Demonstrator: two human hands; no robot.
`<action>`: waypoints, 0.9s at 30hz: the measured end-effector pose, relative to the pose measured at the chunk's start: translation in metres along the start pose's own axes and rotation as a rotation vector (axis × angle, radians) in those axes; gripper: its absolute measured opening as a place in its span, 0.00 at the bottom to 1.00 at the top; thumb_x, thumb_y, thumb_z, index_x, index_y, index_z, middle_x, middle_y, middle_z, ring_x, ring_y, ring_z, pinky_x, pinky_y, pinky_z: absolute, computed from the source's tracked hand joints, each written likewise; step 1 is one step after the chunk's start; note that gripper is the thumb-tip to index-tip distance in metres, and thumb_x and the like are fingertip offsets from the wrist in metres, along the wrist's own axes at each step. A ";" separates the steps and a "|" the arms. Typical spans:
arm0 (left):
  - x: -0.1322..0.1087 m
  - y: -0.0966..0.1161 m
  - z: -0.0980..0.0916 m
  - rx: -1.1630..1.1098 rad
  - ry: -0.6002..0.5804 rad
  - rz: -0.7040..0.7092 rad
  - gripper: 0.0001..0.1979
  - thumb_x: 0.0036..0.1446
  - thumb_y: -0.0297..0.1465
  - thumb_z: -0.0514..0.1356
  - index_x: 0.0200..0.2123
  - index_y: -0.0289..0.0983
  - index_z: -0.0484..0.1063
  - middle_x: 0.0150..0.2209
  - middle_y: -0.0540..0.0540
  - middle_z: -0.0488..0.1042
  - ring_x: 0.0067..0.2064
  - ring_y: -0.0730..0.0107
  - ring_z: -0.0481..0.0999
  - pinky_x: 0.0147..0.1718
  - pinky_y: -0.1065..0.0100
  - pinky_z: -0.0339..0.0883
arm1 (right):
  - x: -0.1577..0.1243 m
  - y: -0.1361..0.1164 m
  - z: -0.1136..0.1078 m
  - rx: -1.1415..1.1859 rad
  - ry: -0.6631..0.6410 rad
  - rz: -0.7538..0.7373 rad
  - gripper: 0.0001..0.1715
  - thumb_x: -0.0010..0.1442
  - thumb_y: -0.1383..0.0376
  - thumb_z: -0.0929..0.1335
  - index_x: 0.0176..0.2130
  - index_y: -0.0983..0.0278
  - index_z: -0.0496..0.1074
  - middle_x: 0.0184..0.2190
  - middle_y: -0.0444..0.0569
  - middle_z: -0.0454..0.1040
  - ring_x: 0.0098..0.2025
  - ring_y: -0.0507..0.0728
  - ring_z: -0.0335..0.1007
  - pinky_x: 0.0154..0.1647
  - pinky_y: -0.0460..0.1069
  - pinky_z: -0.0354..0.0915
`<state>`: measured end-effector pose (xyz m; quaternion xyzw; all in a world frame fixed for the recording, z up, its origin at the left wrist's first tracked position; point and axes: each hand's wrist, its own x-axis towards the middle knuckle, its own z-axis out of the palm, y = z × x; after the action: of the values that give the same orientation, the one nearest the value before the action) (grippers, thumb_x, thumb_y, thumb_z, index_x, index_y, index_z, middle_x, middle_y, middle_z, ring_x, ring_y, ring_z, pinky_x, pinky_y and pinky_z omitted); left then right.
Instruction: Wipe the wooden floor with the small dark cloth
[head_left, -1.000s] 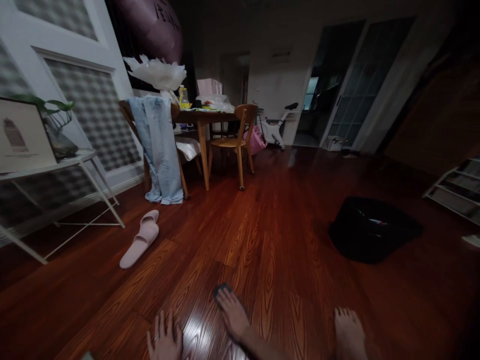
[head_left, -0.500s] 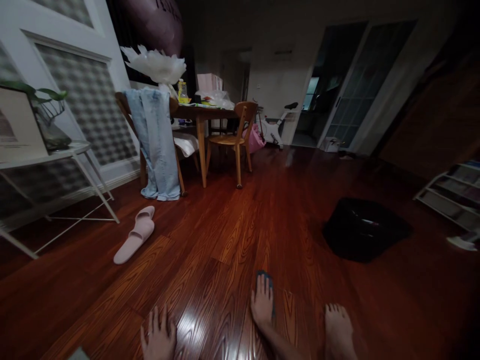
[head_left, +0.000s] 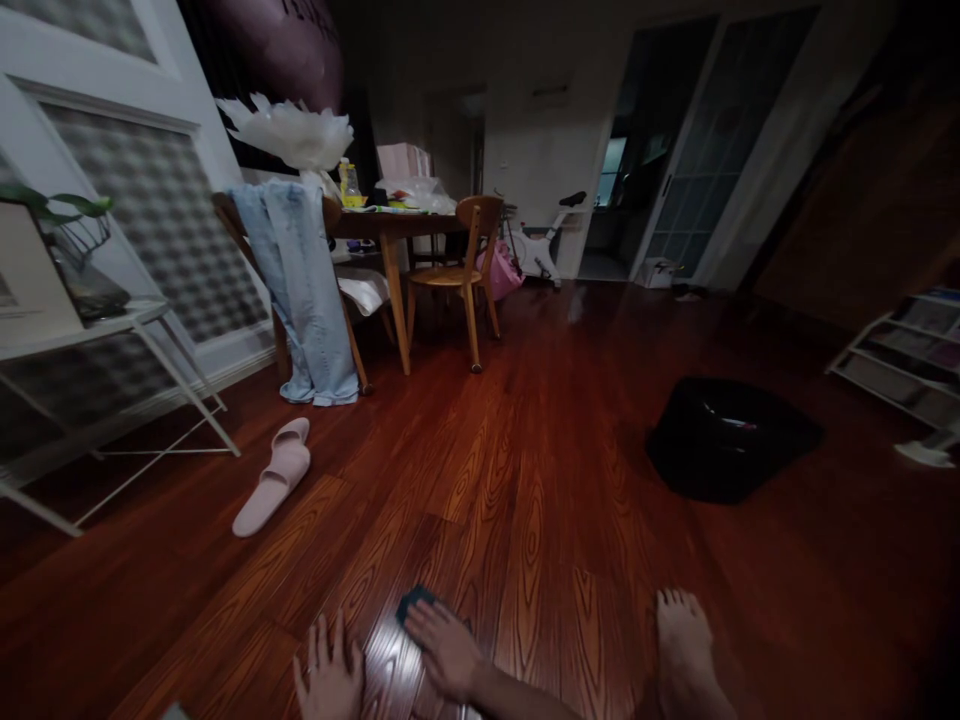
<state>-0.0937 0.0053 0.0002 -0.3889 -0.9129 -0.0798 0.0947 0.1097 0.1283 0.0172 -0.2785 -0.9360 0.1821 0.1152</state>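
Observation:
A small dark teal cloth [head_left: 417,604] is on the glossy wooden floor [head_left: 525,480]. My right hand [head_left: 448,648] holds it against the boards, the palm down and the fingers laid over it, so most of the cloth is hidden. To the left, my left hand [head_left: 330,675] rests palm down on the floor with its fingers spread and nothing in it. A patch of reflected light shines on the boards between the two hands. At the lower right is a bare foot [head_left: 686,640].
A pink slipper [head_left: 274,478] lies on the left, near a white side table [head_left: 161,310]. The black bag-like object [head_left: 731,440] sits on the right. Farther back are a wooden chair [head_left: 454,275], jeans [head_left: 300,290] over another chair, and a dining table [head_left: 390,225].
My right hand has swept left with the cloth, closer to my left hand. My left hand has barely shifted, and the view has tilted slightly.

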 end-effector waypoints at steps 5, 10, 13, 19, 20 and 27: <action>-0.002 0.000 0.000 -0.052 -0.027 -0.014 0.31 0.65 0.36 0.46 0.70 0.39 0.60 0.73 0.38 0.62 0.75 0.54 0.55 0.73 0.44 0.45 | -0.005 0.083 -0.057 0.047 0.037 0.289 0.41 0.62 0.68 0.59 0.73 0.61 0.57 0.74 0.47 0.55 0.76 0.59 0.49 0.76 0.57 0.46; -0.003 0.001 0.002 -0.055 -0.010 -0.011 0.31 0.66 0.37 0.44 0.69 0.37 0.61 0.73 0.36 0.61 0.74 0.53 0.56 0.73 0.43 0.44 | -0.035 0.145 -0.085 -0.049 0.223 0.608 0.38 0.69 0.67 0.50 0.73 0.70 0.57 0.74 0.56 0.55 0.77 0.62 0.45 0.77 0.59 0.43; -0.004 0.001 0.004 -0.066 0.010 -0.015 0.31 0.66 0.37 0.44 0.69 0.37 0.61 0.73 0.37 0.62 0.74 0.54 0.56 0.73 0.43 0.44 | -0.045 0.145 -0.074 -0.069 0.292 0.696 0.38 0.70 0.63 0.50 0.73 0.69 0.56 0.74 0.58 0.56 0.76 0.65 0.47 0.76 0.63 0.45; -0.004 0.002 0.000 -0.051 -0.001 -0.020 0.31 0.66 0.36 0.43 0.69 0.37 0.60 0.73 0.38 0.62 0.74 0.55 0.56 0.73 0.44 0.44 | -0.035 0.068 0.001 -0.032 0.328 0.470 0.40 0.67 0.52 0.56 0.74 0.55 0.53 0.74 0.53 0.52 0.76 0.63 0.41 0.77 0.60 0.39; -0.004 0.001 -0.001 -0.044 -0.003 -0.018 0.31 0.66 0.36 0.43 0.69 0.37 0.60 0.73 0.37 0.62 0.74 0.55 0.57 0.73 0.44 0.44 | -0.035 0.048 0.017 -0.034 0.299 0.359 0.42 0.65 0.51 0.58 0.74 0.53 0.53 0.74 0.51 0.51 0.76 0.63 0.41 0.77 0.58 0.39; -0.002 -0.001 0.001 -0.033 -0.003 -0.002 0.30 0.65 0.36 0.46 0.69 0.40 0.62 0.72 0.38 0.63 0.74 0.55 0.57 0.73 0.44 0.46 | -0.026 -0.036 0.040 0.185 -0.053 -0.032 0.45 0.59 0.54 0.64 0.73 0.46 0.54 0.74 0.39 0.52 0.76 0.64 0.47 0.75 0.62 0.52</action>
<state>-0.0935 0.0032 -0.0010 -0.3898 -0.9119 -0.0943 0.0870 0.1007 0.0743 -0.0071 -0.2470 -0.9221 0.2731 0.1186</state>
